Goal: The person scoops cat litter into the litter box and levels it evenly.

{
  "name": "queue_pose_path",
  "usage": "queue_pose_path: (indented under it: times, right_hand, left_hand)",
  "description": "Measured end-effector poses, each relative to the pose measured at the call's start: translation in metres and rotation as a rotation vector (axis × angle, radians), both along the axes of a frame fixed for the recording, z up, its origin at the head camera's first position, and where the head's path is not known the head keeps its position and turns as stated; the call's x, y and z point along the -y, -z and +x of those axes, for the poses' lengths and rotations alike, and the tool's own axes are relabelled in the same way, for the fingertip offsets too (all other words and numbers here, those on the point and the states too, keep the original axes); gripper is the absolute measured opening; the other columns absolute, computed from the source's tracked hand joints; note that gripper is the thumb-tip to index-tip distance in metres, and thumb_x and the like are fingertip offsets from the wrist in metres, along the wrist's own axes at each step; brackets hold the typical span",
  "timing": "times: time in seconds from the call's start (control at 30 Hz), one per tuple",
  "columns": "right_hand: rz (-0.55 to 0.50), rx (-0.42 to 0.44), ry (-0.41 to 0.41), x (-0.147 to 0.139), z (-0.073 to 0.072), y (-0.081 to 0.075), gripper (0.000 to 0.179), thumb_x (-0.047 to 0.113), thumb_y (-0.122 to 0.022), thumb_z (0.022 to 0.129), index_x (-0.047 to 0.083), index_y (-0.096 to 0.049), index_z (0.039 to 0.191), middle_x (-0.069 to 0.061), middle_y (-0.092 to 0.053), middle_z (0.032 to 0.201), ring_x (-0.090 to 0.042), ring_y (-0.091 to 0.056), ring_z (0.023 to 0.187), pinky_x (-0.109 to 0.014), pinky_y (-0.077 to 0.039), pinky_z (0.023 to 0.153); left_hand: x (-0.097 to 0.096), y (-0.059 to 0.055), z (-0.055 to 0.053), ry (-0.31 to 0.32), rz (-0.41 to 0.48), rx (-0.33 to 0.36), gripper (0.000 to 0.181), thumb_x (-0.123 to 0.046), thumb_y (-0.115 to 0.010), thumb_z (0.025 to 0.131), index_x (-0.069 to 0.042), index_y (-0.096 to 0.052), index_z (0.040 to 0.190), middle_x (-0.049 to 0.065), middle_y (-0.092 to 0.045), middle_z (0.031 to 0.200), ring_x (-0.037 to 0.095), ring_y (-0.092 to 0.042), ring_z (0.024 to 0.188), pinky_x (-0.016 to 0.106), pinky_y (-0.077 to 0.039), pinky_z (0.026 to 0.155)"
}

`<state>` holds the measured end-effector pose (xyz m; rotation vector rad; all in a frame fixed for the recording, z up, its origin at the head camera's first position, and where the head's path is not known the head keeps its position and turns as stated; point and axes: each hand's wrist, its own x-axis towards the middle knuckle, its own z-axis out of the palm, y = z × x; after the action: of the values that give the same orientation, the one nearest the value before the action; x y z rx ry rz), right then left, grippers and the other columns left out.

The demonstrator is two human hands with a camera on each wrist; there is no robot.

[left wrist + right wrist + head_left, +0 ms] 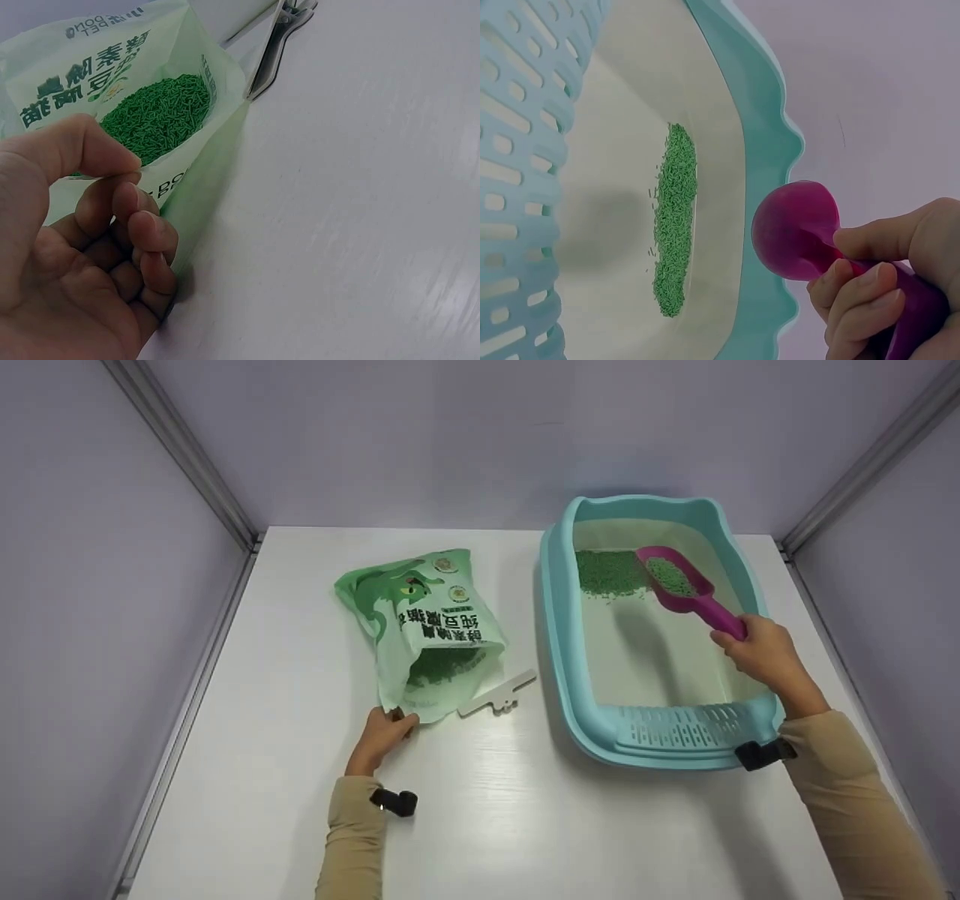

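Observation:
In the head view a green-and-white cat litter bag [457, 622] lies on the table, its mouth towards me with green pellets inside. My left hand [382, 735] pinches the lower edge of that mouth between thumb and fingers. On the right, my right hand [772, 656] grips the handle of a magenta scoop [709, 607]. Green pellets [670, 576] fill part of its bowl, which is held over the light-blue litter box [556, 622]. A band of green pellets [675, 217] lies along the far end of the box floor.
A white sealing clip [499, 694] lies on the white table [480, 810] between bag and box. The box has a slotted front lip [675, 727] and raised side walls. Grey panels [420, 442] stand behind and at both sides.

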<state>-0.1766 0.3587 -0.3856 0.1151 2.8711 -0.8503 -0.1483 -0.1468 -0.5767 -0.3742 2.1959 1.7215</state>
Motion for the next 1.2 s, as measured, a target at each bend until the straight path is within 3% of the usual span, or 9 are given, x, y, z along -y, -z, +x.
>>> queue_pose_path:
  times: [0.43,0.9,1.2]
  right_hand:
    - [0.012,0.001,0.030,-0.005,-0.015,-0.004,0.040,0.024,-0.047,0.096,-0.014,-0.051,0.105,-0.012,-0.056,0.075,-0.012,-0.052,0.059,-0.026,-0.044,0.050]
    - [-0.043,0.088,0.069,-0.011,-0.036,-0.001,0.038,0.029,-0.043,0.096,-0.008,-0.050,0.097,0.003,-0.051,0.063,-0.006,-0.049,0.054,-0.026,-0.044,0.050]
    - [-0.053,0.100,0.101,-0.014,-0.049,0.000,0.034,0.024,-0.042,0.094,-0.010,-0.050,0.096,0.004,-0.051,0.059,-0.006,-0.050,0.052,-0.024,-0.043,0.049]
  left_hand:
    - [0.000,0.000,0.000,-0.007,-0.004,0.008,0.017,-0.013,-0.059,0.081,-0.013,-0.045,0.071,-0.003,-0.045,0.059,0.014,-0.041,0.058,0.027,-0.038,0.061]
    - [0.000,-0.001,-0.001,-0.003,0.001,0.005,0.020,-0.013,-0.059,0.080,-0.013,-0.044,0.067,-0.003,-0.045,0.059,0.014,-0.041,0.058,0.027,-0.038,0.060]
    - [0.000,-0.001,0.000,0.002,-0.010,0.002,0.020,-0.013,-0.059,0.081,-0.013,-0.045,0.067,-0.003,-0.046,0.059,0.013,-0.041,0.059,0.026,-0.037,0.060]
